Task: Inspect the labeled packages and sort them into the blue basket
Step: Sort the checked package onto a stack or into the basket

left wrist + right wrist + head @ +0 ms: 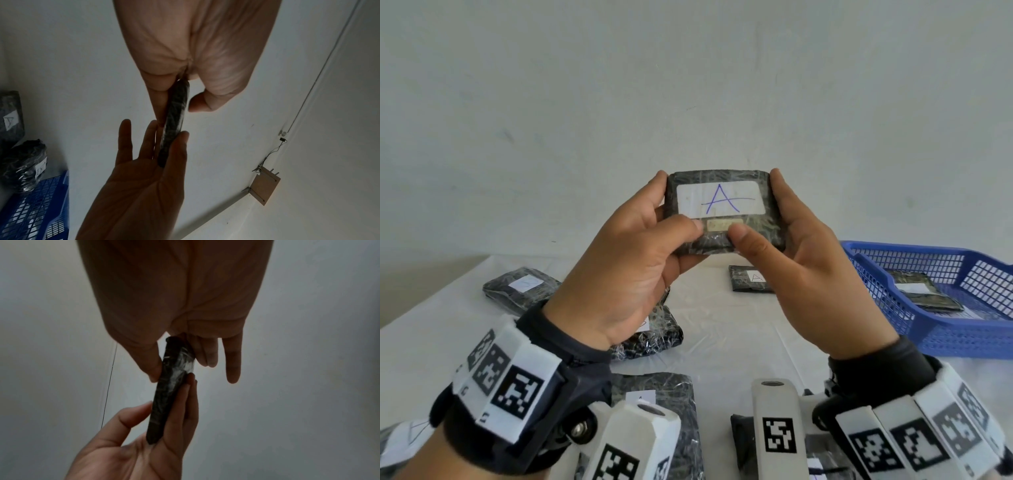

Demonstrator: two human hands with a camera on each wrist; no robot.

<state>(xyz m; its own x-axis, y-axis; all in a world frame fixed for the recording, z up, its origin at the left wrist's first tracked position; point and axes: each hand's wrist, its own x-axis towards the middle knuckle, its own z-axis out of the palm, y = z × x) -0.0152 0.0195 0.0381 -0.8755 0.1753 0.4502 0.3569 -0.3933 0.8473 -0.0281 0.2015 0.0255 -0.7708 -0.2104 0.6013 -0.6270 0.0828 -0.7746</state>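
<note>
A dark plastic-wrapped package (726,236) with a white label marked "A" (719,200) is held upright in front of the wall, label facing me. My left hand (650,226) grips its left end, thumb on the front below the label. My right hand (791,236) grips its right end the same way. In the left wrist view the package (174,120) shows edge-on between the left hand (195,52) and the right hand (141,181). The right wrist view shows the package (164,395) edge-on too. The blue basket (962,339) stands at the right with one package (924,291) inside.
Several more wrapped, labelled packages lie on the white table: one far left (520,287), one marked "A" in the middle (751,279), one under my left wrist (657,335), one near the front (654,407). A plain wall stands behind the table.
</note>
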